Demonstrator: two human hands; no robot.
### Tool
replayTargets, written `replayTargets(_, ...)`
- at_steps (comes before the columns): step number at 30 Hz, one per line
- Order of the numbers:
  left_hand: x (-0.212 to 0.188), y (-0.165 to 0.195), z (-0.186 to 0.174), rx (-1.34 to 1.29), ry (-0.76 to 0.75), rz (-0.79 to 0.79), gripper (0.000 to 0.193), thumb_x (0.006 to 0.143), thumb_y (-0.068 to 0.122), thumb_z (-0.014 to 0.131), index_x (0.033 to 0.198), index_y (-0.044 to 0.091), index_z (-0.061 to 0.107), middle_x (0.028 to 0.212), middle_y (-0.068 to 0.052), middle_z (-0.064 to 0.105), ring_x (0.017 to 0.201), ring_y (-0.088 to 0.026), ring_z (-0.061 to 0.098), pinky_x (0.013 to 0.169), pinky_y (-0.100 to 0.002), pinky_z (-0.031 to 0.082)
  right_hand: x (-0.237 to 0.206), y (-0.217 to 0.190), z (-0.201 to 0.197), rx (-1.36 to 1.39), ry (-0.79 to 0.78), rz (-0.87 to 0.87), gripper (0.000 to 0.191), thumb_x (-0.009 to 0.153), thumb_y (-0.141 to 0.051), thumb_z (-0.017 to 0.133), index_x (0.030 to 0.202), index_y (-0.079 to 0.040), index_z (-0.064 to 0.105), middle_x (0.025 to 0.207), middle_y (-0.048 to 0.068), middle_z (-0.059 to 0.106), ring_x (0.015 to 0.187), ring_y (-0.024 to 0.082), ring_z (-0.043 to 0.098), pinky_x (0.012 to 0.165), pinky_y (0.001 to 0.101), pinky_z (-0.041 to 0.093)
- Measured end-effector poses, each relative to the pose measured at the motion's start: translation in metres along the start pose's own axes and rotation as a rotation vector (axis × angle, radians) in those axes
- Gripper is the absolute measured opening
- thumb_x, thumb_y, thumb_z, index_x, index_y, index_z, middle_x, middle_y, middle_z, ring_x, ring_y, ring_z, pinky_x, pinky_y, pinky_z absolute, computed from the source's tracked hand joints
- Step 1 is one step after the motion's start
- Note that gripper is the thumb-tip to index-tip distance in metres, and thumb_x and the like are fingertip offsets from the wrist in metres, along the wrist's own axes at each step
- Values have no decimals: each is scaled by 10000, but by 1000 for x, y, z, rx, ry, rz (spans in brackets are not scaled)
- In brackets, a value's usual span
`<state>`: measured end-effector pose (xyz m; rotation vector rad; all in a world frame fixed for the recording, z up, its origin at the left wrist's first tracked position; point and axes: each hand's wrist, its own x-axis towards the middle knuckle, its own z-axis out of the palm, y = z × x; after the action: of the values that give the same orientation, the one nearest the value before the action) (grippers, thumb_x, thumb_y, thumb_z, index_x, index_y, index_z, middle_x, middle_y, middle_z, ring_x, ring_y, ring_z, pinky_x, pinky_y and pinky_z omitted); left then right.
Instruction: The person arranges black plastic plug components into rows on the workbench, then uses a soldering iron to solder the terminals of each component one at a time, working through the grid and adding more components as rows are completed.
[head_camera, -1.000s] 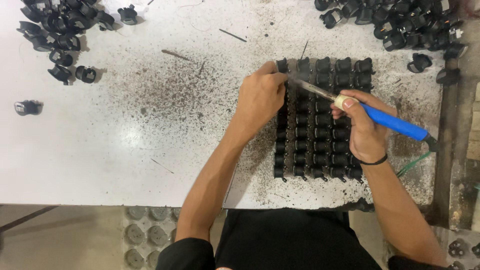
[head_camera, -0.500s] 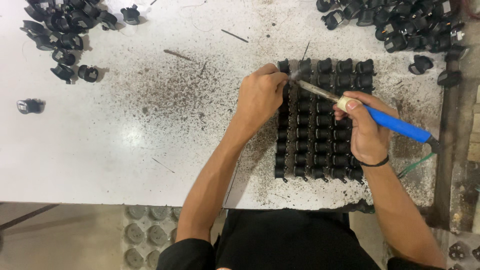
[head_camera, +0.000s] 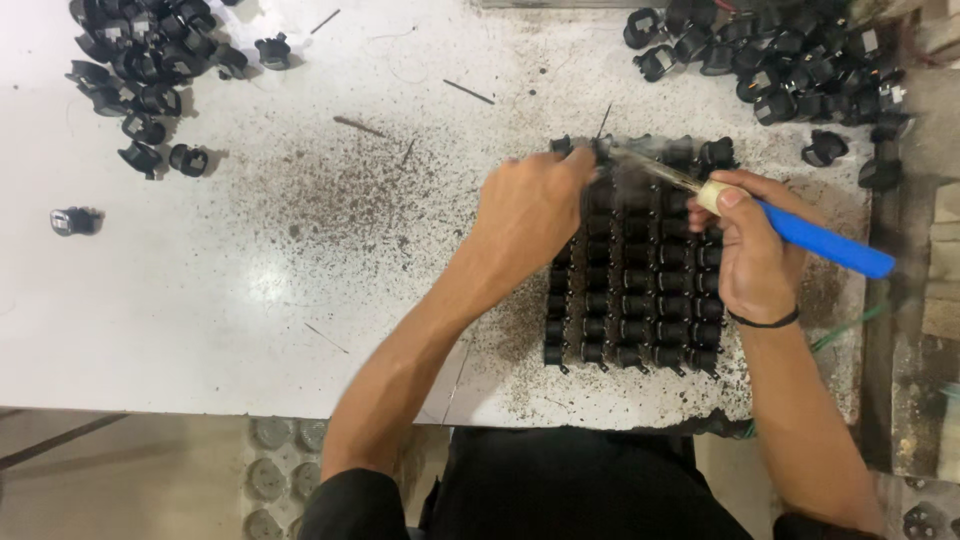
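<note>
A block of several small black parts (head_camera: 640, 290) stands in tight rows on the white table (head_camera: 300, 260). My right hand (head_camera: 750, 250) grips a soldering iron (head_camera: 800, 235) with a blue handle; its metal tip reaches the top left corner of the block, where a wisp of smoke rises. My left hand (head_camera: 530, 215) rests at the block's top left edge, fingers pinched by the iron's tip; whether it holds a thin wire I cannot tell.
Piles of loose black parts lie at the top left (head_camera: 140, 60) and top right (head_camera: 790, 60). One single part (head_camera: 75, 220) sits at the far left. Dark specks and thin wire scraps (head_camera: 360, 125) dot the table. A green wire (head_camera: 850, 325) trails near the right edge.
The iron's tip and my left hand stay at the block's top left corner. Smoke now shows over the top row. The view has shifted slightly.
</note>
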<state>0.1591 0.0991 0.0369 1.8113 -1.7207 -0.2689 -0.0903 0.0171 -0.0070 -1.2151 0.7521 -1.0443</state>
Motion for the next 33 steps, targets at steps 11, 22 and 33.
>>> replayTargets(11,18,-28,21,88,270,-13,255,892,-45,610,1068,87,741,947,-129,631,687,-284,692,513,-345,549,7,19,13,-77,-12,14,264,1007,-56,684,1215,107,680,1038,197,730,890,245,727,814,354,614)
replayTargets(22,6,-54,49,-45,193,-60,120,833,58,688,912,77,776,904,-141,647,661,-361,678,592,-474,562,3,16,18,-145,-21,5,283,1015,-65,686,1238,111,676,1081,204,736,930,241,734,851,350,621)
replayTargets(33,19,-58,48,-88,169,-9,104,852,41,668,775,13,731,871,-187,636,739,-408,671,673,-507,559,6,16,16,-148,-16,51,276,1011,-60,680,1223,115,685,1046,209,737,893,245,731,820,345,616)
